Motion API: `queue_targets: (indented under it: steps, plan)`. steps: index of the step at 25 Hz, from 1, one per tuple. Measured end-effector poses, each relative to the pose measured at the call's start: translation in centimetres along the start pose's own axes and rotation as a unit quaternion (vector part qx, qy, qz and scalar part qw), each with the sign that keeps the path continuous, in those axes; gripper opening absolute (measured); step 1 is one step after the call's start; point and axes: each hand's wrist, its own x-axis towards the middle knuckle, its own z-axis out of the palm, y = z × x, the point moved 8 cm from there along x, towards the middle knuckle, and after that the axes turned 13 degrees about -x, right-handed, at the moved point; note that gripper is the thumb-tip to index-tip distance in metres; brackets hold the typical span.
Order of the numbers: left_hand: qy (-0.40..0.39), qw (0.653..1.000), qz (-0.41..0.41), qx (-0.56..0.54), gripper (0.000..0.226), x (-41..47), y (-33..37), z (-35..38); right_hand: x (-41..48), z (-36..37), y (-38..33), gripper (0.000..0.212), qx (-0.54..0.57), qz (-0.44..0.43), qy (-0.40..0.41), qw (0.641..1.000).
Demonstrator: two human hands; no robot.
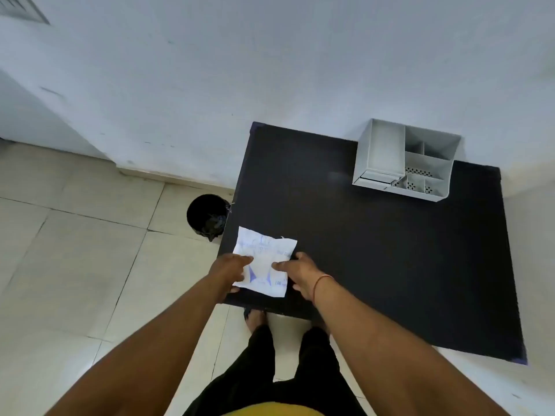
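A creased white sheet of paper [264,259] with blue print lies over the near left corner of a black table [375,250]. My left hand [228,271] holds the paper's left edge, thumb on top and fingers underneath. My right hand [300,274] pinches the right side of the sheet, thumb lying across it. Both hands are close together, just above the table's front edge.
A grey plastic desk organiser [405,160] with several compartments stands at the table's back edge by the white wall. A black bin [207,214] sits on the tiled floor left of the table. My legs and feet are below the front edge.
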Motion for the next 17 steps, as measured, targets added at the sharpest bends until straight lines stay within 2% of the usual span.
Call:
queue_targets:
  steps: [3,5,6,8,9,10,11,13,15,17]
  plan:
    - [-0.021,1.0,-0.008,-0.011,0.057,-0.5,0.9,0.3,0.6,1.2,-1.0,0.032,-0.047,-0.028,-0.002,0.999]
    - [-0.069,0.995,-0.031,-0.059,0.074,-1.8,1.9,1.1,-0.4,0.4,-3.5,0.023,-0.165,-0.135,0.089,0.973]
    - [-0.102,0.988,-0.047,-0.108,0.08,-2.7,2.7,1.8,-2.2,-0.4,-5.4,0.021,-0.25,-0.224,0.142,0.931]
    - [-0.189,0.956,-0.063,-0.213,0.079,-5.0,4.9,3.5,-6.9,-1.1,-8.1,0.024,-0.406,-0.39,0.222,0.796]
    - [-0.217,0.942,-0.054,-0.25,0.067,-6.2,6.2,4.2,-8.9,-1.2,-8.4,0.029,-0.453,-0.428,0.219,0.751]
    - [-0.231,0.933,-0.039,-0.272,0.053,-6.8,7.4,4.8,-10.3,-1.8,-8.4,0.037,-0.476,-0.434,0.209,0.735]
    - [-0.239,0.93,-0.019,-0.28,0.045,-7.4,8.6,5.1,-11.4,-3.1,-8.5,0.046,-0.478,-0.418,0.202,0.745]
    - [-0.259,0.927,0.019,-0.27,0.043,-8.4,10.7,6.0,-12.9,-6.8,-8.9,0.06,-0.434,-0.36,0.226,0.794]
    - [-0.289,0.923,0.044,-0.25,0.043,-9.6,12.5,7.1,-13.6,-10.1,-9.1,0.061,-0.401,-0.314,0.265,0.819]
    - [-0.307,0.922,0.066,-0.224,0.038,-10.9,14.0,8.0,-13.7,-11.9,-9.2,0.049,-0.39,-0.283,0.255,0.838]
